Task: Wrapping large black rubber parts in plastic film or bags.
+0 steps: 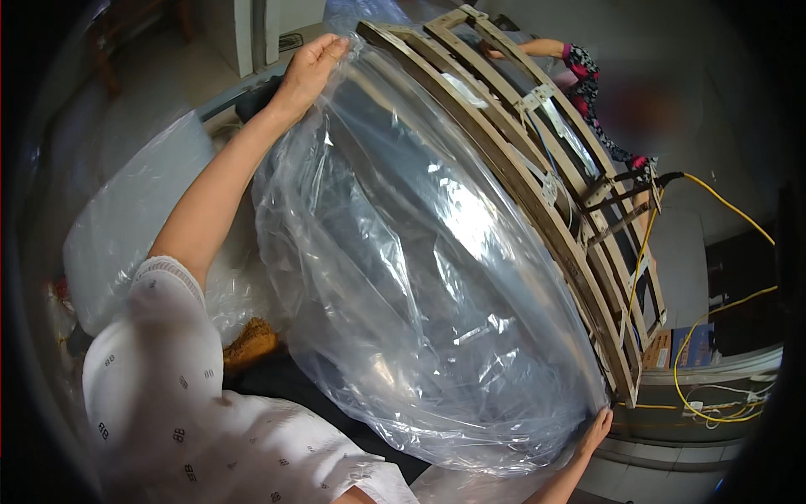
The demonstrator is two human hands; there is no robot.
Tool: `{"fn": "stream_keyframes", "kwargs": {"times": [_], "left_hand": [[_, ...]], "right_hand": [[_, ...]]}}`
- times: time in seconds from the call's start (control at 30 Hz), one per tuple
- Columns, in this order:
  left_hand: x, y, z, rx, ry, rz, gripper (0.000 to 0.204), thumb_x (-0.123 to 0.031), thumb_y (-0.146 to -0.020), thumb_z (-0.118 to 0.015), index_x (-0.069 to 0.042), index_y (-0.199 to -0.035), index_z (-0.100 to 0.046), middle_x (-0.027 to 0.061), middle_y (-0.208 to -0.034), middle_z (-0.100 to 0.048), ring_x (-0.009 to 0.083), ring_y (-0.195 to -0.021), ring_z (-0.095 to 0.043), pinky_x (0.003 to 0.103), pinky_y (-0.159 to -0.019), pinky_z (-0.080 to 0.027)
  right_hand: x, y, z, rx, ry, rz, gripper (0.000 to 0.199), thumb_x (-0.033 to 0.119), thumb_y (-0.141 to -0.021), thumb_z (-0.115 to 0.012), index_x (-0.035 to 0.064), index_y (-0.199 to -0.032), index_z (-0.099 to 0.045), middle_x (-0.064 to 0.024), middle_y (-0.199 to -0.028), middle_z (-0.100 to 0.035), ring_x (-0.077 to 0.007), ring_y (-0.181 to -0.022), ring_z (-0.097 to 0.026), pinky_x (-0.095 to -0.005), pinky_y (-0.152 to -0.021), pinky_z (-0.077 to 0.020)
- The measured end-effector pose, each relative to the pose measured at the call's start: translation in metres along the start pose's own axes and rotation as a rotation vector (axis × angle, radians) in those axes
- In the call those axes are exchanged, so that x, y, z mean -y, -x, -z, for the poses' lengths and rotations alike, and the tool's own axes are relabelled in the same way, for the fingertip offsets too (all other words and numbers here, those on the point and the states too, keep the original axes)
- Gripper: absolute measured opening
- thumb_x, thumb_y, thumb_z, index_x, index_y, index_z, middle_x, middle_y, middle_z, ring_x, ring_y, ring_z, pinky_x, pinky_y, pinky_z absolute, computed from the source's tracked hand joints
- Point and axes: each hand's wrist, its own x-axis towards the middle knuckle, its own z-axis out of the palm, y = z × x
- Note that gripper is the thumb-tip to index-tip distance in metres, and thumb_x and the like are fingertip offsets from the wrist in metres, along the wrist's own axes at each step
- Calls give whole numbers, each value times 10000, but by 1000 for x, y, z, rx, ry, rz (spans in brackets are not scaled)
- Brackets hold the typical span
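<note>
Frame in the bag, hands at both ends

The plastic bag [411,286] covers the near side of the wooden frame [554,210]; left hand [312,63] sits on its far top edge, right hand [594,433] at the near lower corner. Another person's hand [497,52] holds the frame's far end, cable [722,210] trailing right.

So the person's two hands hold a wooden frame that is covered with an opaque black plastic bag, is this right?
Not quite. In the head view the plastic bag over the wooden frame is clear and see-through, not opaque black. The rest is right: the left hand grips the far end and the right hand the near end.
</note>
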Motion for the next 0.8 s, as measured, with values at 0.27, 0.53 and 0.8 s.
{"fn": "stream_keyframes", "kwargs": {"times": [0.27, 0.53, 0.8], "left_hand": [[-48, 59, 15, 160, 57, -134, 100, -132, -917, -520, -37, -928, -548, -50, -835, -522, 37, -832, -483, 183, -781, -394], [-67, 81, 28, 160, 47, -125, 87, -118, -904, -544, -33, -924, -543, -55, -816, -498, 17, -743, -426, 169, -666, -371], [-67, 87, 37, 388, 80, 85, 286, -224, -791, -699, -61, -1009, -611, -41, -834, -557, 11, -667, -433, 150, -635, -398]], "right_hand": [[-39, 49, 28, -162, 59, -66, 226, 235, -926, -437, 20, -856, -446, -25, -797, -417, -129, -749, -356, -255, -696, -338], [-55, 54, 34, -176, 73, -115, 224, 227, -911, -454, 11, -852, -460, -22, -788, -429, -130, -737, -363, -264, -689, -350], [-61, 49, 36, -183, 109, -148, 236, 219, -906, -450, 0, -822, -468, -27, -759, -440, -135, -716, -367, -274, -678, -359]]}}
